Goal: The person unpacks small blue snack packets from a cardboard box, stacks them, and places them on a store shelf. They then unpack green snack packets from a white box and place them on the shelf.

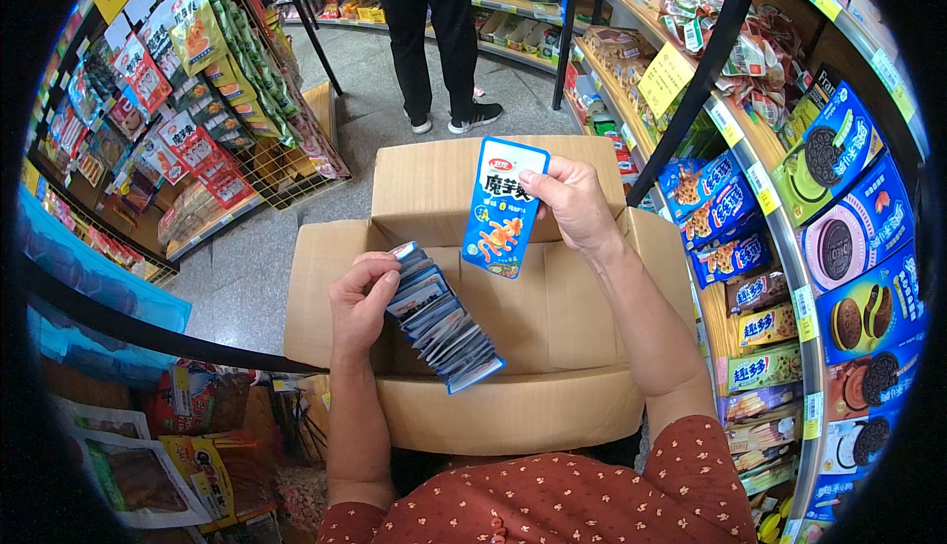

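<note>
In my right hand [573, 200], pinched by its upper right edge, is a blue and white snack pouch [505, 211] with printed writing and a food picture. It hangs nearly upright above the far side of an open cardboard box [510, 414]. My left hand [364, 296] grips the top end of a thick fanned stack of similar blue-edged snack pouches [447, 326]. The stack slants down to the right over the box's left half. The box flaps are folded outward, and its bare cardboard bottom shows right of the stack.
Shelves of blue cookie packs [862, 322] curve along my right. On the left, a wire rack [288, 174] carries hanging snack bags. A person in black trousers [422, 26] stands ahead on the grey tiled floor [244, 270]. A black metal post [699, 78] rises at right.
</note>
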Action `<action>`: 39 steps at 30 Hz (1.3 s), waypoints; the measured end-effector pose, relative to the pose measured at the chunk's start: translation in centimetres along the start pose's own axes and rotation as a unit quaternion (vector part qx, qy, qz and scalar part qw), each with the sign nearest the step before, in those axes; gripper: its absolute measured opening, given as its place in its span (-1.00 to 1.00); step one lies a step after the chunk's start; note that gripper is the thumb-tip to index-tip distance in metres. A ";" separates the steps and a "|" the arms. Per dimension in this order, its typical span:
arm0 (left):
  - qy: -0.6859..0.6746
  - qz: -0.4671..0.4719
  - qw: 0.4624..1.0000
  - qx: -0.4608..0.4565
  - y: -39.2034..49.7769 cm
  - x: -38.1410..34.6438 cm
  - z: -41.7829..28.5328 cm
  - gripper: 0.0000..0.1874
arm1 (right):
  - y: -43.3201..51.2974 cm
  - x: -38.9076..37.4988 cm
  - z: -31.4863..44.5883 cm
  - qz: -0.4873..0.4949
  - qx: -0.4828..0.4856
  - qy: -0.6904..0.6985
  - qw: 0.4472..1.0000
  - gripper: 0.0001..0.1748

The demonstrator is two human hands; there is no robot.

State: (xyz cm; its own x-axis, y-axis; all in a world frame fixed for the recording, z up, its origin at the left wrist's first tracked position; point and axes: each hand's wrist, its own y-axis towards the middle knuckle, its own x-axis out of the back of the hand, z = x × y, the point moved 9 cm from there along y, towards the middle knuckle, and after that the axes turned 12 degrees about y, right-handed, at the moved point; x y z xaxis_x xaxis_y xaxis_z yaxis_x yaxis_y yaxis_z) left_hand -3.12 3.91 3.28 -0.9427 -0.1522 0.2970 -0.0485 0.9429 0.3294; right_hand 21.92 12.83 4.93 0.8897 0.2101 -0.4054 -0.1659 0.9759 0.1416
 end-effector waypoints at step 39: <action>0.376 0.131 0.895 -0.202 -6.7 -4.7 -8.1 -0.11 | 0.2 -0.2 -1.3 0.029 -0.018 0.018 0.999 -0.85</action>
State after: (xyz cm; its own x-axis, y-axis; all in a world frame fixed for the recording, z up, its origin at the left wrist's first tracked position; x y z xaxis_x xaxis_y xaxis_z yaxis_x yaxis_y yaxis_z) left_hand 4.31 -4.12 6.97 -0.4075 -0.2412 0.8808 0.4087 0.8143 0.4121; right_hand 21.13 13.09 3.89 0.8619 0.2684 -0.4302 -0.2331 0.9632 0.1338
